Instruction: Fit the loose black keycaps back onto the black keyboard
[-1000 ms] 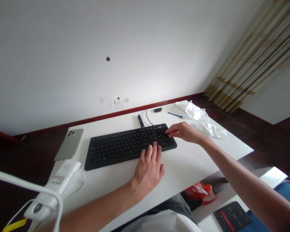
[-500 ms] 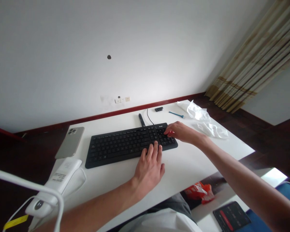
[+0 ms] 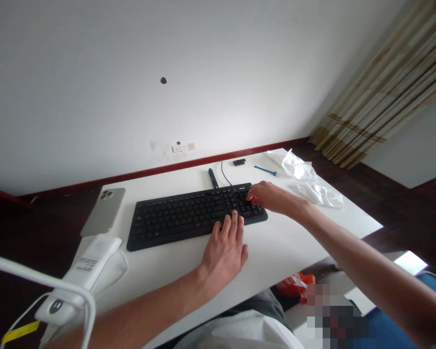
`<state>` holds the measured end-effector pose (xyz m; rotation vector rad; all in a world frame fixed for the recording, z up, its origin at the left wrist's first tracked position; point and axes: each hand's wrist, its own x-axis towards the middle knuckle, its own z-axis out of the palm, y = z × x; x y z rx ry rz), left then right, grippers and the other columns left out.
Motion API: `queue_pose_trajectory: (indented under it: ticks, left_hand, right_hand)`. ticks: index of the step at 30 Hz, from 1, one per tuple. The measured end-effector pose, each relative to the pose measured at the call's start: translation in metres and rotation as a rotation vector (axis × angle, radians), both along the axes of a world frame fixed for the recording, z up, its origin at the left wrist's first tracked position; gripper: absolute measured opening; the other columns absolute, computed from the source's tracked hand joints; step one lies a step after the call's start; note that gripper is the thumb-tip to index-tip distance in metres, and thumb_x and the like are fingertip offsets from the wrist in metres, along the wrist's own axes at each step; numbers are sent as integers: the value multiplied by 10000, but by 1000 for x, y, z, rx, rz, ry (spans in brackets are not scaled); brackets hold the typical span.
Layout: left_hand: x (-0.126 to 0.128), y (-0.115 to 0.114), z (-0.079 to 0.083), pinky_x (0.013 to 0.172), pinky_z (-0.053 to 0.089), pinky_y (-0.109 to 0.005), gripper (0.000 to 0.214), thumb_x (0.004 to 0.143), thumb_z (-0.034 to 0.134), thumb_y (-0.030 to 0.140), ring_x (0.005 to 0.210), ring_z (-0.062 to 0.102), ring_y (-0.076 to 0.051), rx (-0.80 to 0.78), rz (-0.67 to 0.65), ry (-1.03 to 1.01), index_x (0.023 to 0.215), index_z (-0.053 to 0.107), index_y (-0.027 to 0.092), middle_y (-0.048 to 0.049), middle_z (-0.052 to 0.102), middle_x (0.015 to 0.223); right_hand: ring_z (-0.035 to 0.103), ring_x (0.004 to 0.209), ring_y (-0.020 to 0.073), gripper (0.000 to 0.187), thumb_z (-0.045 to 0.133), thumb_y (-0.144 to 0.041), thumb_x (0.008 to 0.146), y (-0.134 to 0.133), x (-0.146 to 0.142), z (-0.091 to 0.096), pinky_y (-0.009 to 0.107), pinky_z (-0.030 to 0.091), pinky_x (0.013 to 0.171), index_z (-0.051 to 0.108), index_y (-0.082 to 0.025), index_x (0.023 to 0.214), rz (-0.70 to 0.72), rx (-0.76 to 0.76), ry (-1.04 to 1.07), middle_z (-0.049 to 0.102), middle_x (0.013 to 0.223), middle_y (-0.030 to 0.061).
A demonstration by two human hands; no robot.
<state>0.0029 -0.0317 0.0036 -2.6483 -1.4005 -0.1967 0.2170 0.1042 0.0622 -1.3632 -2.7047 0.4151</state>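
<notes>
A black keyboard (image 3: 181,215) lies across the white table, its cable running off toward the back. My left hand (image 3: 225,247) rests with fingers stretched and slightly apart over the keyboard's front edge, near the arrow keys. Over the number pad is my right hand (image 3: 267,195), its fingers bent down and drawn together at the keys. Whatever is between those fingertips is hidden. Behind the keyboard sit a few small black pieces (image 3: 239,162) like keycaps, a slim blue tool (image 3: 265,170) and a black pen-like object (image 3: 212,178).
A phone (image 3: 103,211) lies face down at the table's left, behind a white power strip (image 3: 83,278) with a white cable. Crumpled clear plastic (image 3: 301,169) covers the right back corner. An orange-red bag (image 3: 294,284) is below the front edge, beside a pixelated patch.
Both hands keep nearly the same places on the keyboard. The view has shifted very slightly. A blurred, pixelated patch now covers the area at lower right where a dark screen was visible.
</notes>
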Motion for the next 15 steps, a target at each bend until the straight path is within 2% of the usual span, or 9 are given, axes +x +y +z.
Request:
queue_pose_trajectory:
  ticks: [3, 7, 11, 15]
  left_hand:
    - [0, 0, 0, 1083, 448, -487, 653, 1048, 405, 422, 1443, 432, -337, -4, 1, 1, 1598, 381, 69, -215, 364, 1653]
    - [1, 0, 0, 1090, 444, -491, 658, 1045, 417, 420, 1447, 426, -340, -12, 2, 2, 1597, 380, 64, -219, 349, 1659]
    - [1, 0, -1, 1087, 447, -495, 647, 1053, 392, 416, 1454, 416, -341, -6, -3, 3, 1596, 381, 65, -216, 346, 1662]
    - [0, 0, 0, 1084, 449, -493, 647, 1051, 399, 422, 1454, 416, -343, -9, -4, 12, 1591, 392, 66, -216, 349, 1660]
  right_hand:
    - [765, 860, 240, 314, 644, 10, 822, 0, -3, 4, 315, 593, 759, 825, -216, 942, -2, -14, -91, 813, 945, 62]
    - [754, 779, 218, 287, 655, -2, 816, 1, -7, 11, 303, 573, 714, 820, -225, 888, -18, -36, -89, 807, 856, 41]
    - [739, 759, 204, 259, 709, -9, 758, 17, -11, 20, 285, 535, 663, 805, -249, 758, -42, -164, -92, 788, 752, -9]
    - [721, 740, 212, 140, 827, -133, 670, 45, -19, 28, 285, 490, 605, 807, -266, 707, -12, -343, -212, 788, 755, -11]
